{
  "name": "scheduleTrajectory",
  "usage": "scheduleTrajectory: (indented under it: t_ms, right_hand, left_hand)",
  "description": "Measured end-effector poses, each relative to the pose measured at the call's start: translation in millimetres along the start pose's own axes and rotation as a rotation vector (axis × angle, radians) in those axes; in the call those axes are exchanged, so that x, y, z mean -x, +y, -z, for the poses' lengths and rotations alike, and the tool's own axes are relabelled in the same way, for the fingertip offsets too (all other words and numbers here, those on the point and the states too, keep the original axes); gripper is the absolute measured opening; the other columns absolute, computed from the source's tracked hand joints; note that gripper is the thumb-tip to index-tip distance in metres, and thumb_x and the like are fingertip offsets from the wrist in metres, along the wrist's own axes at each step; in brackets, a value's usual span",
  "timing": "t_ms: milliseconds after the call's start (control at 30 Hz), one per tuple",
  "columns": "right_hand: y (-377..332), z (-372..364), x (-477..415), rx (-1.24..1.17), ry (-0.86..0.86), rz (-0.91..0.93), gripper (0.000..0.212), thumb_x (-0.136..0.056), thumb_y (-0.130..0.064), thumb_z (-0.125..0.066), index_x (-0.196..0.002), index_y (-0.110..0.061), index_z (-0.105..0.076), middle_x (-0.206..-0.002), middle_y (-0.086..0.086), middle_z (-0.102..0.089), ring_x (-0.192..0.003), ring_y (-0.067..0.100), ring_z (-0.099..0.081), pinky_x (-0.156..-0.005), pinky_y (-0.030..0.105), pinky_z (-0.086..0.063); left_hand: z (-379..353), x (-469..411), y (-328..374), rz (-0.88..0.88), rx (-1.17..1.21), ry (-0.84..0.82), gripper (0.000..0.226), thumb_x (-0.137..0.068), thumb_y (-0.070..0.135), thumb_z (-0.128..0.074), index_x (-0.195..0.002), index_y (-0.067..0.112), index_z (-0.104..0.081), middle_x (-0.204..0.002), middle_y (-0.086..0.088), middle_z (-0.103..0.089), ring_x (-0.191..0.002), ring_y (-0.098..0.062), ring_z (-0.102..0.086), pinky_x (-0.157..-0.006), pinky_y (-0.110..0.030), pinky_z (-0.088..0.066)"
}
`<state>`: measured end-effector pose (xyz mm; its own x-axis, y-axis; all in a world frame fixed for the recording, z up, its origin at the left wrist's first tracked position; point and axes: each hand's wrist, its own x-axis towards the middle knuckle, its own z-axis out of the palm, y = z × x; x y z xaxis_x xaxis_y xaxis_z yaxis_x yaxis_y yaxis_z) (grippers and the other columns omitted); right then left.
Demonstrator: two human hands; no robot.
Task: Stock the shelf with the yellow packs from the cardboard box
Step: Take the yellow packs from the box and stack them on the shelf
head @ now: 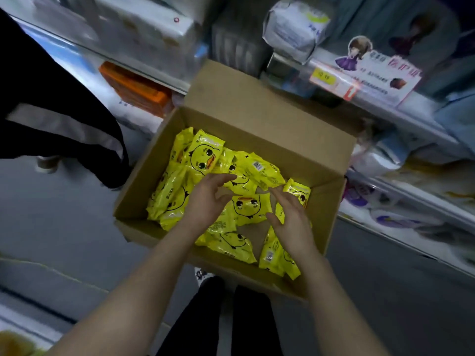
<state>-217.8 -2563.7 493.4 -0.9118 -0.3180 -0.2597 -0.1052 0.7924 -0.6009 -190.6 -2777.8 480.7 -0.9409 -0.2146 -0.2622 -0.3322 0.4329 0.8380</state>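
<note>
An open cardboard box [257, 119] stands on the floor below me. Several yellow packs with a duck face lie loose inside it, one near the far left [204, 156] and one in the middle [248, 208]. My left hand [208, 199] hovers over the packs in the box's middle, fingers relaxed and spread, holding nothing. My right hand [290, 214] is beside it to the right, fingers straight, just above a pack near the right wall [297, 192]. The two hands flank the middle pack without gripping it.
Shelves [385, 98] with white and blue packaged goods run behind and to the right of the box. Orange packs [138, 91] lie on a low shelf at left. Another person's dark trouser leg [51, 111] stands at far left. My own legs [231, 317] are below the box.
</note>
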Motion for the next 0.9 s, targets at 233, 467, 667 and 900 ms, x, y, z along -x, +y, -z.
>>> scheduleTrajectory:
  t_ms: [233, 467, 667, 900]
  right_hand:
    - [38.5, -38.6, -44.2, 0.029, -0.003, -0.044, 0.068, -0.09, -0.012, -0.067, -0.148, -0.03, -0.037, -0.153, 0.006, -0.032, -0.138, 0.025, -0.037, -0.103, 0.03, -0.038]
    - [71.2, -65.9, -113.2, 0.026, 0.067, -0.173, 0.077, -0.087, -0.015, -0.067, -0.152, -0.02, -0.026, -0.154, 0.011, -0.033, -0.136, 0.031, -0.04, -0.109, 0.039, -0.037]
    - [75.4, -78.6, -115.4, -0.08, 0.073, -0.152, 0.072, -0.075, -0.007, -0.053, -0.145, -0.017, -0.043, -0.14, 0.01, -0.043, -0.13, 0.026, -0.043, -0.104, 0.033, -0.041]
    - [85.2, -80.7, -108.1, -0.178, -0.025, -0.129, 0.059, -0.077, 0.018, -0.044, -0.109, -0.023, -0.072, -0.102, -0.003, -0.055, -0.094, 0.02, -0.059, -0.08, 0.009, -0.04]
  left_hand:
    - [-30.1, -32.3, -54.3, 0.026, -0.1, -0.061, 0.062, -0.077, 0.002, -0.071, -0.131, 0.03, -0.057, -0.128, -0.007, -0.053, -0.12, -0.024, -0.051, -0.1, -0.039, -0.046]
    - [-58.8, -61.8, -90.5, 0.02, -0.153, -0.064, 0.06, -0.085, 0.011, -0.071, -0.139, 0.023, -0.049, -0.129, -0.009, -0.053, -0.116, -0.017, -0.05, -0.086, -0.009, -0.03]
    - [-75.8, -70.0, -103.0, 0.114, -0.04, -0.077, 0.071, -0.085, 0.014, -0.072, -0.146, 0.028, -0.038, -0.13, -0.008, -0.051, -0.114, -0.022, -0.056, -0.097, -0.04, -0.049]
    - [-84.4, -65.8, -109.2, 0.23, 0.081, -0.02, 0.078, -0.086, -0.002, -0.061, -0.149, 0.03, -0.029, -0.146, -0.005, -0.038, -0.129, -0.025, -0.046, -0.101, -0.05, -0.047]
